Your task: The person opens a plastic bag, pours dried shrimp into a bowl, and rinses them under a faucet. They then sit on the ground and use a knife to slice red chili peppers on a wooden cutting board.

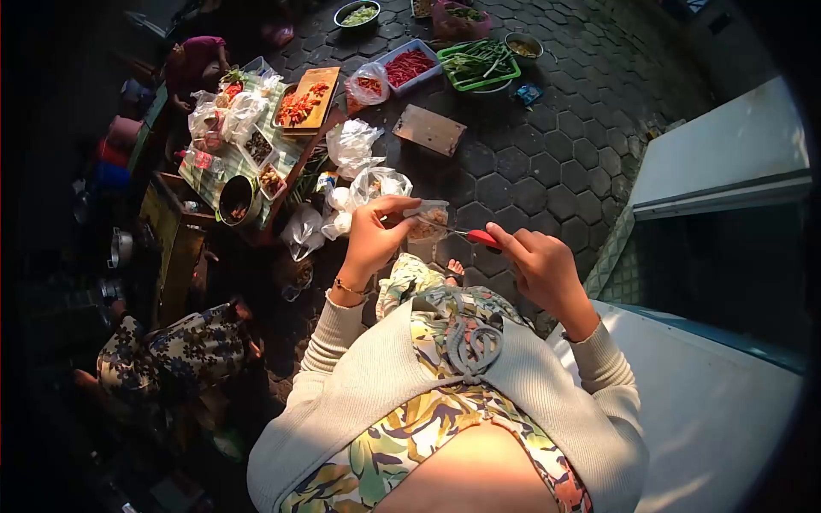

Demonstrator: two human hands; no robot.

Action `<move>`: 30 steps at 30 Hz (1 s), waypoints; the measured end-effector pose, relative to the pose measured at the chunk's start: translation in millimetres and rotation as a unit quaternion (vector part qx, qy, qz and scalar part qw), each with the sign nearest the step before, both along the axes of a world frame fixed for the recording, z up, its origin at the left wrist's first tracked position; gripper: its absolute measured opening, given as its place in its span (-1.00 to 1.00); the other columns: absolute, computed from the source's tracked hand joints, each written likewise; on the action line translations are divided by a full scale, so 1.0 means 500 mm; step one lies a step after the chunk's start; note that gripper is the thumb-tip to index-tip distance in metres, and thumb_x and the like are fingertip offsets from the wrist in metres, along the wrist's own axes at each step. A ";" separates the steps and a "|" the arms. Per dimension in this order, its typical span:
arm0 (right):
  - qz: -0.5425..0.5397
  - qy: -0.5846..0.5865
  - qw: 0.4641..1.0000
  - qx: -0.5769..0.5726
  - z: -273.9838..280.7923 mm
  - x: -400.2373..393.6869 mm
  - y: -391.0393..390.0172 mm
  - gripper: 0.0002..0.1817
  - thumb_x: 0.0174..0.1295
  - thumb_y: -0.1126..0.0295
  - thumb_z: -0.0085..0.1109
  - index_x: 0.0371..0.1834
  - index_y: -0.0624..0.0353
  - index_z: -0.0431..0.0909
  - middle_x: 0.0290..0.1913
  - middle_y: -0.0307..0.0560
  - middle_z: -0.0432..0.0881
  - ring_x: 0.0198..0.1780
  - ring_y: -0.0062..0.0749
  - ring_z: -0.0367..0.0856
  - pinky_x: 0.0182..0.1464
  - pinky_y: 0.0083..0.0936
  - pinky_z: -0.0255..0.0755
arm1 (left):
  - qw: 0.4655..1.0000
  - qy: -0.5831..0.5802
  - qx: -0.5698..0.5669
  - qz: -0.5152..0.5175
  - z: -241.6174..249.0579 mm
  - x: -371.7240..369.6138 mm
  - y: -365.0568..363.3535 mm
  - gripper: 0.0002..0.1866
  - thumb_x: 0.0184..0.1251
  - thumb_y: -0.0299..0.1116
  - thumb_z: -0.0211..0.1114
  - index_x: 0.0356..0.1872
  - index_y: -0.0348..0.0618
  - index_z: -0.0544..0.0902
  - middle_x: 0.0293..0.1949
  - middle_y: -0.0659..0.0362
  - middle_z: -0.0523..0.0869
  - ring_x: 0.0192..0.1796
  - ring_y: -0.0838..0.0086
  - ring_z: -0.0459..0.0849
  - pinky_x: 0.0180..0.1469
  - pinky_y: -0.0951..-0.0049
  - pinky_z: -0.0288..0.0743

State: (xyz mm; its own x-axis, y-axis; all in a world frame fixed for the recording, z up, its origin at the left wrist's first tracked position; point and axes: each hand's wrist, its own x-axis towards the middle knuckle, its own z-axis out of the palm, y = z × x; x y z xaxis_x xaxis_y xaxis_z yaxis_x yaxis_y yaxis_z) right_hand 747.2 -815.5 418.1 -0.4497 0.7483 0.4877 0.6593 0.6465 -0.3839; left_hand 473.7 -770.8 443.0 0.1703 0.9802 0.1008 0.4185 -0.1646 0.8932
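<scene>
1. The paved ground [569, 154] is the widest thing here, mottled by sun and shade; turning the work toward the light should make the blade's edge easier to follow.
2. The low counter [291, 151], at upper left with its board [321, 75] of cut red pieces, stands apart from the work, so elbow room on that side looks sufficient.
3. The hands are apart, with a tool bridging the gap. The right hand [546, 263] is closed round its handle – forefinger forward, which should help with fine control. The left hand [376, 235] has thumb and forefinger drawn together near the tip; whether they grip a piece is too small to tell. Curling those fingertips back from the edge would be safer.
4. The clear container [428, 240] sits below the blade, between the hands; what supports it I cannot make out. Working low over it ought to catch whatever drops.
5. The red-handled tool [485, 237], a small knife by the look of it, points toward the left hand – short, light strokes would suit it best.
6. The small pale-orange pieces [432, 221] lie inside the container; such little things probably slip, so a gentle, firm pinch matters.
</scene>
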 end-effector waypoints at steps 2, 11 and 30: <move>-0.003 -0.017 1.000 0.012 0.003 0.062 0.019 -0.26 -0.19 0.59 0.16 0.24 0.00 0.39 -0.47 -0.20 0.42 -0.48 -0.33 0.46 -0.44 -0.42 0.37 | 1.000 0.009 -0.008 -0.008 0.009 0.073 0.019 -0.71 0.02 -0.66 0.24 -0.16 -0.29 0.69 -0.17 0.17 0.69 -0.31 0.71 0.61 -0.27 0.71 0.48; -0.057 -0.053 0.995 0.061 0.048 0.177 0.159 -0.35 -0.09 0.54 0.14 0.22 -0.03 0.44 -0.48 -0.22 0.40 -0.47 -0.38 0.44 -0.43 -0.48 0.32 | 0.995 0.022 -0.023 -0.094 0.040 0.195 0.201 -0.64 -0.03 -0.72 0.15 -0.14 -0.28 0.69 -0.19 0.17 0.68 -0.36 0.73 0.59 -0.32 0.72 0.47; -0.182 -0.245 0.938 -0.162 0.357 0.187 0.559 -0.51 0.08 0.36 0.12 0.16 0.10 0.46 -0.40 -0.17 0.56 -0.44 -0.40 0.62 -0.50 -0.53 0.46 | 0.969 0.089 -0.013 -0.232 0.169 0.351 0.706 -0.66 -0.08 -0.68 0.29 -0.19 -0.22 0.71 -0.25 0.21 0.71 -0.44 0.70 0.56 -0.40 0.70 0.41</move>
State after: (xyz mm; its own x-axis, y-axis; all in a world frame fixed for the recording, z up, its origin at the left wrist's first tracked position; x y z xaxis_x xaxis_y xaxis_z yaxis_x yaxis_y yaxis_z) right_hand 840.8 -536.3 596.5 -0.2455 0.9694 0.0086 0.9628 0.2449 -0.1143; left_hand 649.2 -418.0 527.3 0.6050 0.7962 0.0057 0.4531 -0.3502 0.8198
